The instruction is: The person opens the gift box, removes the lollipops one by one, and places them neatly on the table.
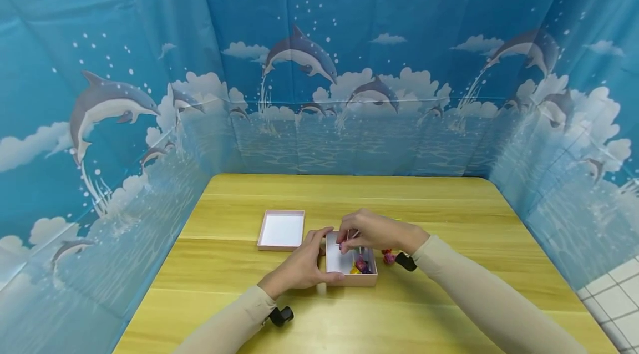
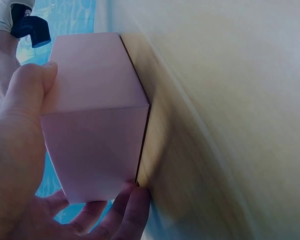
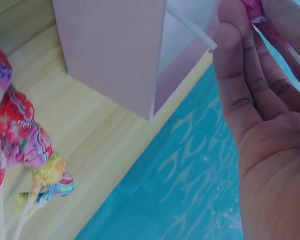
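Observation:
A pink box (image 1: 351, 281) with a white inside stands without its lid on the table. My left hand (image 1: 302, 265) grips its left end, the thumb at the near wall and the fingers around the far side. Above the open box, my right hand (image 1: 371, 230) pinches a lollipop in a pink wrapper (image 3: 255, 9) between thumb and fingertips. Several wrapped lollipops (image 1: 361, 264), yellow and dark red among them, lie in the near right corner of the box. In the right wrist view, a white stick (image 3: 192, 26) pokes up past the box rim.
To the left of the box lies a shallow pink-edged lid (image 1: 282, 230), its white inside facing up. More lollipops (image 3: 27, 127) in bright wrappers lie on the table right of the box, partly under my right wrist. A dolphin-print curtain (image 1: 319, 137) encloses the yellow wood table (image 1: 224, 271).

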{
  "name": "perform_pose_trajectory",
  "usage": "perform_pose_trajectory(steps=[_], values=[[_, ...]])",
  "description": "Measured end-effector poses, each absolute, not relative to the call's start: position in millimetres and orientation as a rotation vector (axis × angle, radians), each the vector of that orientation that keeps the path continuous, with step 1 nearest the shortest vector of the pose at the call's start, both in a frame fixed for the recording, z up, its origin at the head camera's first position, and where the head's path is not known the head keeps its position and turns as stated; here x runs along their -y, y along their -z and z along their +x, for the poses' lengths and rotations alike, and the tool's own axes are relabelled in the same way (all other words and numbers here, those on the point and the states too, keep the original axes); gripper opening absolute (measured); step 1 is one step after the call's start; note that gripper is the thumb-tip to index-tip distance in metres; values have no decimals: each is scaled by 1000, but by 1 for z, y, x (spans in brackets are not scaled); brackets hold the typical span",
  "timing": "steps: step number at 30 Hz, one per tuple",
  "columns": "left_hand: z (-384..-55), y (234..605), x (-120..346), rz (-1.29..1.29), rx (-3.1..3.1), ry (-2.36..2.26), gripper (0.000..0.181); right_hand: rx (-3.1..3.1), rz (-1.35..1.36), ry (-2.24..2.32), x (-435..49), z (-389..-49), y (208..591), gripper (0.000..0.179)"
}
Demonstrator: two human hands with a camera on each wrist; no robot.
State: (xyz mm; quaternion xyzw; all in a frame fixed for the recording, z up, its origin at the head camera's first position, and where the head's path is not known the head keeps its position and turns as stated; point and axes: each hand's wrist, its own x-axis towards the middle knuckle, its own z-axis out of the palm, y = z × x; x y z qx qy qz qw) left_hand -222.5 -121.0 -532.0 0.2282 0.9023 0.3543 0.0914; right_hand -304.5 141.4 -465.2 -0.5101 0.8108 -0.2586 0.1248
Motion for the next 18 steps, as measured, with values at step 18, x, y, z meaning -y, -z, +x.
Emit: perform_pose_trajectory(steps=[18], values=[[-226,536,121,654,-2672,-1074,119,-2435,-1373,830,-163,-309,455,9]])
